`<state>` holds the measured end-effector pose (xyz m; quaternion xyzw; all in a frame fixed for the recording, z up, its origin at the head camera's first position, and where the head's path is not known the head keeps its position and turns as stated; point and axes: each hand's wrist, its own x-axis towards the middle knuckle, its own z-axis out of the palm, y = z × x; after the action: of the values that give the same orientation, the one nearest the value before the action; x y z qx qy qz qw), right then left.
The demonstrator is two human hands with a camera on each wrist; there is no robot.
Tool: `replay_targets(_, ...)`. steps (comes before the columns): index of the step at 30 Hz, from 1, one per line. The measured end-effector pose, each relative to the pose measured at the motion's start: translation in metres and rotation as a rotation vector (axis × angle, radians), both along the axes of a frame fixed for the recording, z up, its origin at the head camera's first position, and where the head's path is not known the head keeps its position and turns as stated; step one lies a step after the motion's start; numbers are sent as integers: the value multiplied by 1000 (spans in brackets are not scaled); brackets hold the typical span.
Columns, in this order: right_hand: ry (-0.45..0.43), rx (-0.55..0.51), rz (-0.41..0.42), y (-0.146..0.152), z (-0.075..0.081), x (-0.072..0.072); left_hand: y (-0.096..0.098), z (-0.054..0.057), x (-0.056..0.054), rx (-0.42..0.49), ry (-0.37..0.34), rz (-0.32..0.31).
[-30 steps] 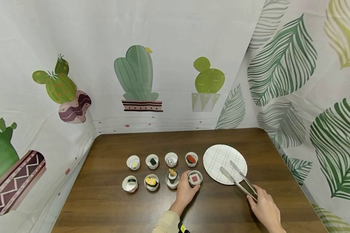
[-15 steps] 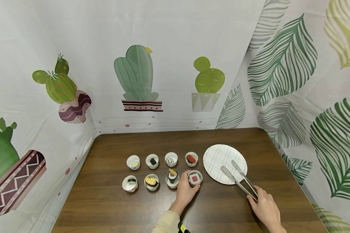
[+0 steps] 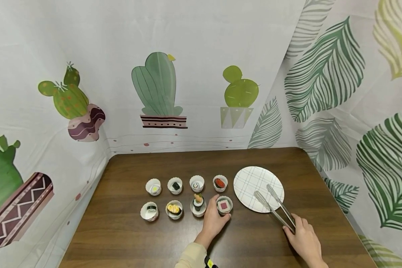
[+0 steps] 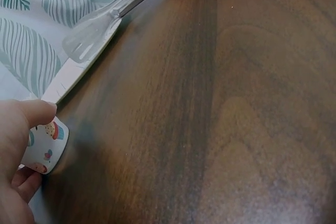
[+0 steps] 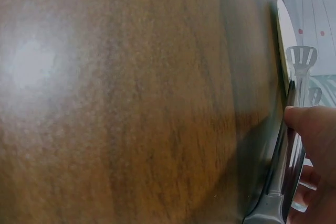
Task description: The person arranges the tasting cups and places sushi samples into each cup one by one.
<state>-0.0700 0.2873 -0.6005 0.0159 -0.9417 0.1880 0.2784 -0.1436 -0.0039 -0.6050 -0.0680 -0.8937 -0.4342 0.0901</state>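
My left hand (image 3: 214, 220) curls round a white baking cup (image 4: 51, 139) printed with cupcakes; its thumb lies at the rim and its fingers on the far side. Inside the cup sits a square sushi piece (image 3: 223, 205) with a red centre. My right hand (image 3: 303, 236) grips metal serving tongs (image 3: 281, 208) by the handles, the arms spread apart. The slotted tong tips (image 5: 302, 59) are over the white checked plate (image 3: 244, 182), with nothing between them. Just left of my left hand, another cup (image 3: 198, 214) bears a tall sushi roll (image 3: 198, 201).
Several more cups stand in two rows: one with red-topped sushi (image 3: 219, 183), one with yellow-topped sushi (image 3: 174, 209), and a cup (image 3: 149, 216) with a dark-banded piece at the left end. The brown table (image 3: 137, 242) meets a patterned cloth (image 3: 201, 141) behind.
My left thumb and fingers have shifted slightly outward round the cup, showing more of its rim. The tongs have moved a little to the right over the plate, still spread.
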Motion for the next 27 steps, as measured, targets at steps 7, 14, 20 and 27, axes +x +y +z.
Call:
replay_targets(7, -42, -1, -16, -1, 1, 0, -2, 2, 2, 12, -46, -64)
replay_targets(14, -20, -1, -5, -1, 4, -2, -5, 6, 3, -6, -67, -115)
replay_targets(20, -90, -12, -21, -3, 18, -12, -10, 17, 4, -64, -7, -163)
replay_targets(27, 29, -8, 18, -13, 43, -25, -18, 31, 4, -141, 137, -251)
